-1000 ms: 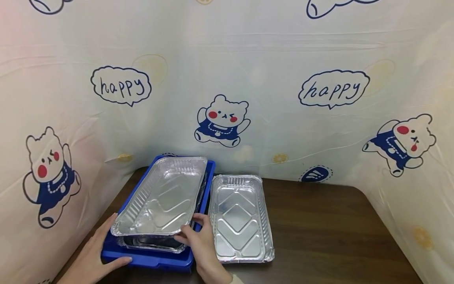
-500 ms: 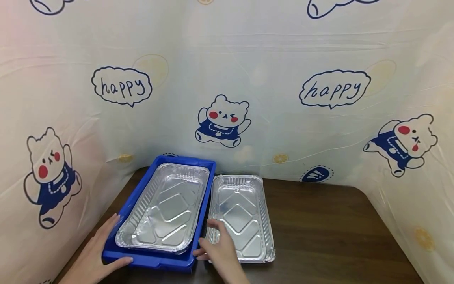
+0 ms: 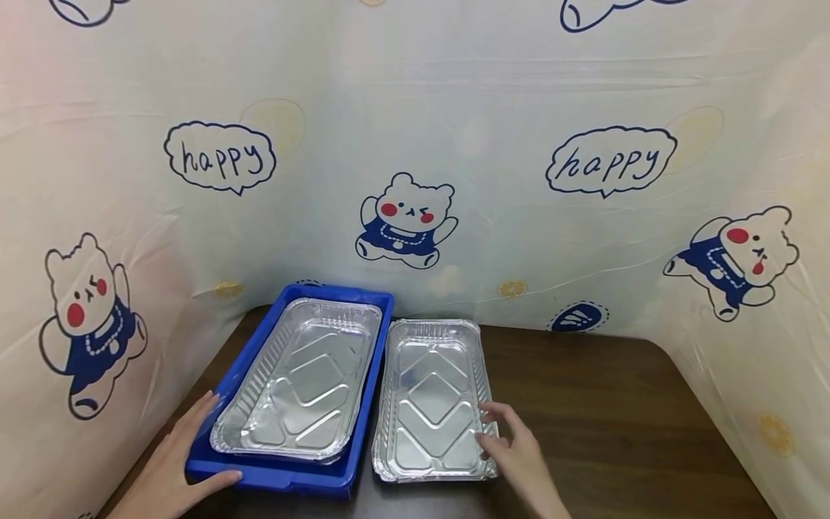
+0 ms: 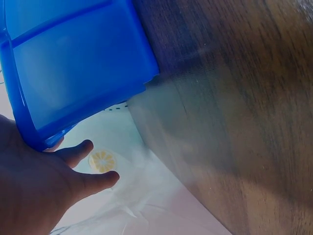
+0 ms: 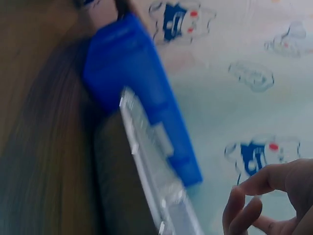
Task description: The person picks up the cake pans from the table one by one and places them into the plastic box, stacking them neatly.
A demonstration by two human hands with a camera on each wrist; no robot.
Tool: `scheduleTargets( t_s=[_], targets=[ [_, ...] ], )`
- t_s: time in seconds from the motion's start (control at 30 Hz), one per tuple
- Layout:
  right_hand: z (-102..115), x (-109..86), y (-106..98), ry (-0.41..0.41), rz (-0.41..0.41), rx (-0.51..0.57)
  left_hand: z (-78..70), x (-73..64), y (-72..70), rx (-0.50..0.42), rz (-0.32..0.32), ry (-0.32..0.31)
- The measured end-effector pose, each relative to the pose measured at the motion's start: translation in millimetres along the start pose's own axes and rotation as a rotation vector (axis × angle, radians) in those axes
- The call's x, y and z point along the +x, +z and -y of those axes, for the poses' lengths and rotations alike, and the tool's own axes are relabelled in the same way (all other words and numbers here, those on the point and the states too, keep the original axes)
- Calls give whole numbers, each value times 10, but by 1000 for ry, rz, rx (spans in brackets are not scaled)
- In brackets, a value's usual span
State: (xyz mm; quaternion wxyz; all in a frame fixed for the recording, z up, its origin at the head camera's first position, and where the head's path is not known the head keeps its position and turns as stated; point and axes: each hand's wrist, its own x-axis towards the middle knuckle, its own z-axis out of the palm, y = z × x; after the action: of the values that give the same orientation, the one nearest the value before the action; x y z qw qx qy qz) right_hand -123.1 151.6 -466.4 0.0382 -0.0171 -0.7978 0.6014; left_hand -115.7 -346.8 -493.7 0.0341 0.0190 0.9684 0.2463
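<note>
Inside the blue bin [image 3: 223, 468] at the table's left lies a shallow foil tray [image 3: 305, 382], seemingly atop another whose rim barely shows. My left hand [image 3: 170, 461] rests at the bin's near-left corner, thumb by the front wall and fingers along the left side. The left wrist view also has this hand [image 4: 44, 181], fingers extended beside the bin's rim. A second foil tray [image 3: 433, 404] stands right of the bin. My right hand [image 3: 519, 450] is at its near-right edge, fingers loosely bent with nothing held. Contact with that rim cannot be told from here.
The dark wooden table [image 3: 603, 425] extends to the right of the second tray. A pale printed cloth [image 3: 506, 238] hangs behind and on both sides. The bin and second tray stand close together.
The tilted foil tray has dropped level into the bin. My right hand let go and moved right, across to the second tray's far side. That tray's near end shifted slightly left. My left hand stayed.
</note>
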Motion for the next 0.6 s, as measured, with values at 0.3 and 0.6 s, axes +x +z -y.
scheduleTargets(
  t_s=[0.3,0.6],
  targets=[
    [-430,71,-247,12,-41,-305,11,-17,9,-28,-7,-6],
    [-622,73,-239,199,178,81,21,-14,20,-75,-20,10]
  ],
)
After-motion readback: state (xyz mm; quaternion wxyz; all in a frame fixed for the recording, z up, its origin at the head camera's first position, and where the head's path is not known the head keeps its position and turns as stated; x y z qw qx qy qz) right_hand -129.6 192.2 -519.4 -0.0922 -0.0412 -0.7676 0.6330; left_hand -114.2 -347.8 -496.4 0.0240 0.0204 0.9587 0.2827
